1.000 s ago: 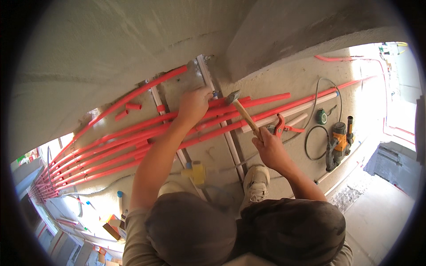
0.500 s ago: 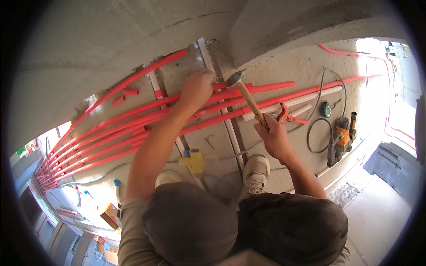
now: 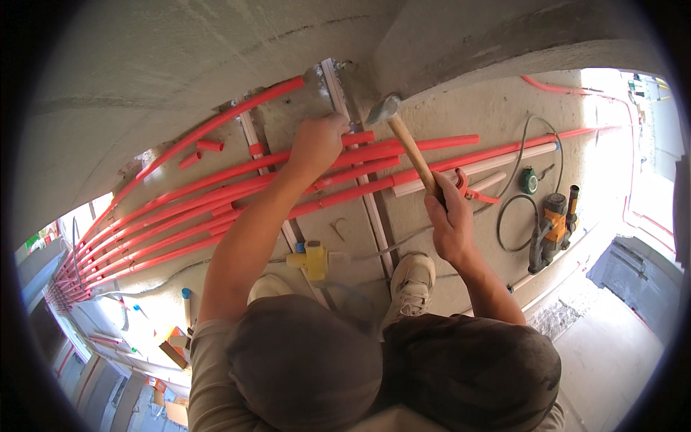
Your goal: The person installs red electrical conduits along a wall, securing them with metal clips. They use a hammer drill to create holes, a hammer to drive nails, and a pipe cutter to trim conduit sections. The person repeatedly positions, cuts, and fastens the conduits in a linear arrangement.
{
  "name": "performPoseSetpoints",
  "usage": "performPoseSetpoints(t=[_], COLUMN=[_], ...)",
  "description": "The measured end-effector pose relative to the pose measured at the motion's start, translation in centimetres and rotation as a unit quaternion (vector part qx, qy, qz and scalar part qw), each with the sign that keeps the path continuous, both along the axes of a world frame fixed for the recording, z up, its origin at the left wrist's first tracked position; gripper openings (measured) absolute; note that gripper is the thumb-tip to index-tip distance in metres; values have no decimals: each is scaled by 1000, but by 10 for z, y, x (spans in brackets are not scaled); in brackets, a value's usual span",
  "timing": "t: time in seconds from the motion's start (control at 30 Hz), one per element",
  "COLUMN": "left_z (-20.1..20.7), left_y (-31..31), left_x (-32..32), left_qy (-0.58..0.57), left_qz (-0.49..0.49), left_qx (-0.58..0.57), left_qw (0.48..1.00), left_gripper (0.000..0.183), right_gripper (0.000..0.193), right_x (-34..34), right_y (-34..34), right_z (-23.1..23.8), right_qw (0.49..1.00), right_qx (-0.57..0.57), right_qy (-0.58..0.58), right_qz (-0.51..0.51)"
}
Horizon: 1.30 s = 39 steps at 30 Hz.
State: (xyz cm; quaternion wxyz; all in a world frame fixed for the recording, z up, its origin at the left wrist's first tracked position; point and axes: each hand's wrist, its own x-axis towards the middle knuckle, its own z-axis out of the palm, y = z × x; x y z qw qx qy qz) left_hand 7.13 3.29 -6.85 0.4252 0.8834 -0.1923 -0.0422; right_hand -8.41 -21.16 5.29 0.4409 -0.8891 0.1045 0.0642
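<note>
My right hand (image 3: 450, 225) is wrapped round the wooden handle of a hammer (image 3: 416, 155). The metal head points away from me and stands apart from my left hand, to its right. My left hand (image 3: 321, 144) is closed, fingertips pressed together beside a pale strip (image 3: 333, 90) on the floor. What its fingers hold, if anything, is hidden. Just right of these fingers shows the cut end of a red pipe (image 3: 358, 137). My left forearm crosses above several red pipes (image 3: 216, 194) that run side by side to the far left.
Right of the hammer lie a red pipe cutter (image 3: 471, 189), a green tape measure (image 3: 529, 180) and an orange and black power tool (image 3: 553, 225) with a cable. A yellow tool (image 3: 315, 261) lies by my feet. A concrete wall (image 3: 216, 43) rises ahead. Short red pipe pieces (image 3: 209, 145) lie left.
The hammer head has lifted away from beside my left hand, and my right hand has shifted slightly right with it. My left hand stays nearly in place.
</note>
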Motion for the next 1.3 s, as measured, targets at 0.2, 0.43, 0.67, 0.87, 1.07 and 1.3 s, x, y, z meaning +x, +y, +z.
performPoseSetpoints(t=[0.2,0.43,0.67,0.87,1.07,1.3], left_z=[5,-2,1,-7,-7,6], left_y=[1,-1,-2,-2,-4,-10], left_x=[2,0,-2,2,0,-6], left_qy=[-28,-26,-43,-69,-15,34], left_qz=[-26,-16,-3,-28,-19,62], left_qx=[25,17,8,31,36,35], left_qw=[999,999,999,997,999,997], left_gripper=[3,5,7,3,9,15], right_gripper=[33,34,36,25,24,23], right_x=[1,16,16,21,17,28], right_y=[-5,-14,-19,-35,-29,-23], right_z=[-6,5,10,-11,-36,-30], right_qw=[990,979,985,967,959,970], right_qx=[-111,-168,-87,-199,-235,-212], right_qy=[45,76,-101,52,52,59], right_qz=[79,87,107,151,152,101])
